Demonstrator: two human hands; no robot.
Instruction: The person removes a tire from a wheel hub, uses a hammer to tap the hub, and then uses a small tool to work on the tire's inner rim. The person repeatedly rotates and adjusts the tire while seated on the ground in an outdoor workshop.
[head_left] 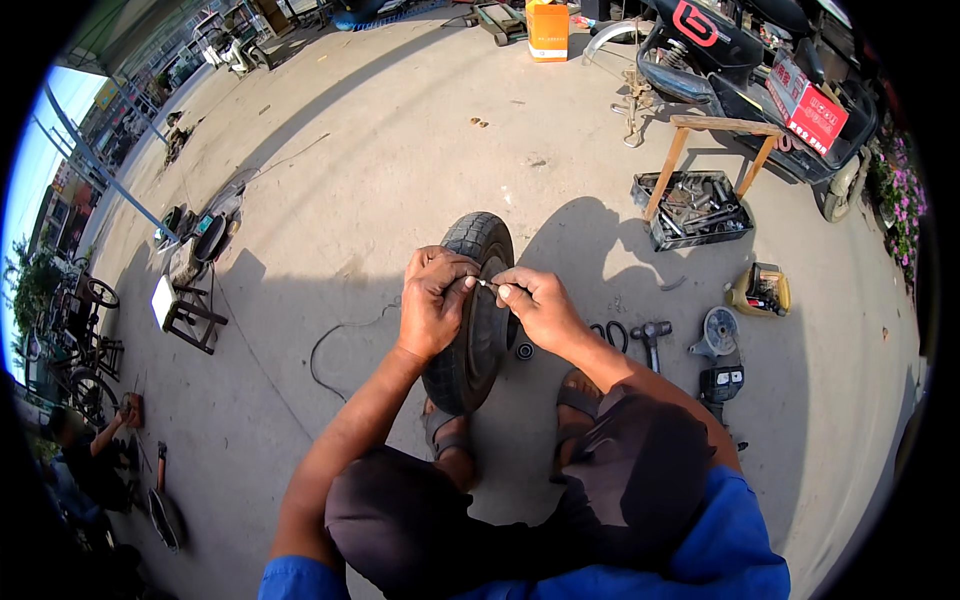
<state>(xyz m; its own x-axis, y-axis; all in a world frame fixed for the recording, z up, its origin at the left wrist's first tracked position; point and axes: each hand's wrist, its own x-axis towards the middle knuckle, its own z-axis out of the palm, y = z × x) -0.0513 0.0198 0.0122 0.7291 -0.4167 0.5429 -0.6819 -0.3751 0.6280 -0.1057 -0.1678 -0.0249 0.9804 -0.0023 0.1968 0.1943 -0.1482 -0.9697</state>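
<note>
Black-tyred wheel stood on its tread on the ground by the left foot, presumably for steadiness | small pale piece clamped in fingers of left hand and right hand, likely for control

Facing wheel. Noting hammer lying to its right, power tool lying farther right, tools lying in crate ahead of both, tub sitting between crate and power tool, stool standing well left.

A black, treaded wheel stands on its tread, slightly tilted; a tiny pale piece sits beside the wheel's rim.
</note>
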